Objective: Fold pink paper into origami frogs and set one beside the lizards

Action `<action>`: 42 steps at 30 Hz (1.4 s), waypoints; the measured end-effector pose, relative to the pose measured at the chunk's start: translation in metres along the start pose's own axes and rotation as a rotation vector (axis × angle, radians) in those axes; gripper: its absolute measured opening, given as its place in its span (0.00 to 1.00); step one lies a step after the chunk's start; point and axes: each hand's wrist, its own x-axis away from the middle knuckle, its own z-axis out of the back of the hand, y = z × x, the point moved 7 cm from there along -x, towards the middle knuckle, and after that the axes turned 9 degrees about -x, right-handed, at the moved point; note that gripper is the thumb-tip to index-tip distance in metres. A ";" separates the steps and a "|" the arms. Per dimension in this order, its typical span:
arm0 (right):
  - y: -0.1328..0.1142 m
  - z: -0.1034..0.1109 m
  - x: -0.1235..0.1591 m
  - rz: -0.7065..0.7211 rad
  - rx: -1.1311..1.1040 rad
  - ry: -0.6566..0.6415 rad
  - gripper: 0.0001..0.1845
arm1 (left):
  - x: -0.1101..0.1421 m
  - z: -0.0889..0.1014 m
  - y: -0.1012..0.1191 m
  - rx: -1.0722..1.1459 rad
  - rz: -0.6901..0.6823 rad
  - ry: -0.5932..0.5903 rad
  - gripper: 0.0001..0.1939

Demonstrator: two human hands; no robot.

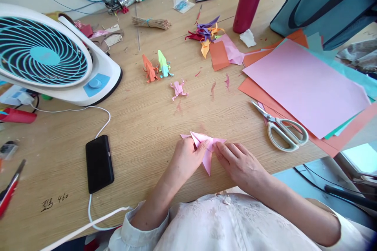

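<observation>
A partly folded piece of pink origami paper [207,160] is held just above the table's front edge, its pointed flaps spread several ways. My left hand [187,153] grips it from the left, thumb laid on top and fingers curled beneath. From the right, my right hand [235,160] pinches the right-hand flap between thumb and fingers. Beyond my hands a small finished pink paper frog [178,89] lies on the wood. Behind it stand an orange origami figure [150,69] and a green and blue one [164,64].
Scissors [282,127] lie at the right beside stacked coloured paper [306,82]. A white fan [103,70] and a phone [99,164] with its cable are on the left. At the back stand a magenta bottle [250,2], a blue bag [326,4] and a pile of folded paper figures [204,33].
</observation>
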 end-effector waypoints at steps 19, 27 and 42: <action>-0.010 0.005 0.002 0.124 -0.184 -0.075 0.15 | 0.001 -0.002 0.000 -0.005 -0.005 0.023 0.20; -0.009 0.012 0.002 0.135 -0.252 -0.013 0.18 | 0.007 -0.003 0.007 0.125 -0.068 -0.025 0.13; 0.001 0.012 0.023 -0.030 -0.503 0.024 0.15 | 0.039 -0.025 0.021 -0.278 -0.428 -0.041 0.20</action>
